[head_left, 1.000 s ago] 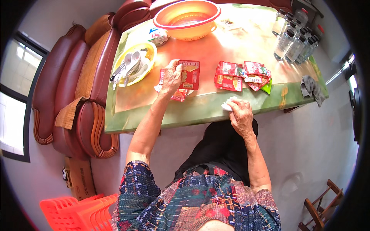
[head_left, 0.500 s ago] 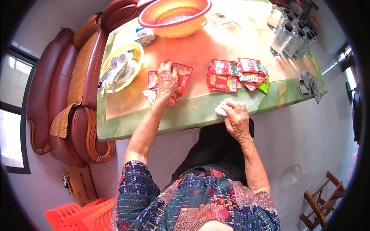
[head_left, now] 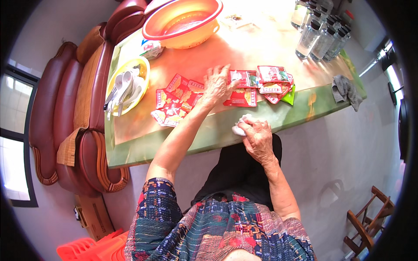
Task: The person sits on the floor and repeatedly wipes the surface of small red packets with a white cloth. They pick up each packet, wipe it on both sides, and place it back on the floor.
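Note:
My left hand (head_left: 217, 89) reaches over the table with its fingers spread, between two groups of red packets. Its thumb lies at the left edge of the right-hand packets (head_left: 244, 96); whether it presses on them I cannot tell. To its left, several flat red packets (head_left: 167, 101) overlap in a loose fan. My right hand (head_left: 260, 141) is closed around a crumpled white cloth or tissue (head_left: 239, 128), just over the table's green front edge. More red packets (head_left: 278, 75) and a bright green one (head_left: 289, 96) lie in a pile to the right.
A yellow bowl of white spoons (head_left: 146, 82) stands at the left. Behind it are a wrapped package (head_left: 151, 50) and an orange basin (head_left: 191, 41). Several clear bottles with dark caps (head_left: 322, 42) stand far right. A grey cloth (head_left: 346, 92) hangs over the table's right edge.
My left hand has left the left-hand packets and moved right, its fingers now spread beside the other group. My right hand still grips the white cloth or tissue. The view has shifted slightly.

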`<control>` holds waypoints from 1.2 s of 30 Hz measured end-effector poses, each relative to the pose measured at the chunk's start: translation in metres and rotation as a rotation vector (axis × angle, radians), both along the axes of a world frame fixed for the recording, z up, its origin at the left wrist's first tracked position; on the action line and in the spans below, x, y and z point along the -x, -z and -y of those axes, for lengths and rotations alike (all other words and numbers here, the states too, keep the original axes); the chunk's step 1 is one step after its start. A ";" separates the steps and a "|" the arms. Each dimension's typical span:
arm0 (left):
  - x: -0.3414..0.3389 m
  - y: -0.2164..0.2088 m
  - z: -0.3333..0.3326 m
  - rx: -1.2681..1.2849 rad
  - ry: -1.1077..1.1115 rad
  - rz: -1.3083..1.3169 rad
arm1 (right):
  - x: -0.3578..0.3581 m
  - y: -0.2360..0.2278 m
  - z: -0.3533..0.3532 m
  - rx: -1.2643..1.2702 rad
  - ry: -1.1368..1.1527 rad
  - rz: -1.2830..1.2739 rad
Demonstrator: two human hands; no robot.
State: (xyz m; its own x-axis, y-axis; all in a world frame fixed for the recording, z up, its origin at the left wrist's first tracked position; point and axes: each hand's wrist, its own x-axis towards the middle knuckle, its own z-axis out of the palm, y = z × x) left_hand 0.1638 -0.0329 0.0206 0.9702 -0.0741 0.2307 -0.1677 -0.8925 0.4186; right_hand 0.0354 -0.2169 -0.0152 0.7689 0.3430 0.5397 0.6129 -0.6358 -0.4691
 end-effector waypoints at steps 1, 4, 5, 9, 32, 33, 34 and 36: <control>-0.007 -0.001 0.005 0.039 0.008 -0.101 | 0.000 0.000 0.001 0.008 0.002 -0.010; -0.018 -0.006 0.013 -0.082 0.004 -0.215 | 0.001 -0.002 0.001 0.011 0.004 -0.019; -0.021 -0.008 0.012 -0.026 0.005 -0.246 | 0.001 -0.001 0.001 0.009 0.004 -0.013; -0.022 -0.020 0.016 0.068 0.001 -0.197 | 0.001 -0.001 0.002 -0.006 0.006 -0.008; 0.187 0.014 -0.024 1.427 -0.334 -0.398 | 0.000 -0.001 -0.035 -0.379 0.137 -0.158; 0.188 0.012 -0.023 1.374 -0.280 -0.433 | 0.005 -0.001 -0.044 -0.212 0.133 -0.109; 0.189 0.013 -0.024 1.433 -0.280 -0.430 | 0.011 -0.004 -0.055 -0.049 0.119 -0.060; 0.189 0.015 -0.024 1.549 -0.279 -0.424 | 0.019 -0.009 -0.063 0.030 0.052 -0.041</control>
State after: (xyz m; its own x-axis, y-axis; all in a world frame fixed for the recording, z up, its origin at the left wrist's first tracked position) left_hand -0.0257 -0.0091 0.0056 0.9230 0.1406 -0.3583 0.2718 0.4210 0.8654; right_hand 0.0166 -0.1535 -0.0063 0.8075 0.3171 0.4975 0.5591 -0.6804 -0.4738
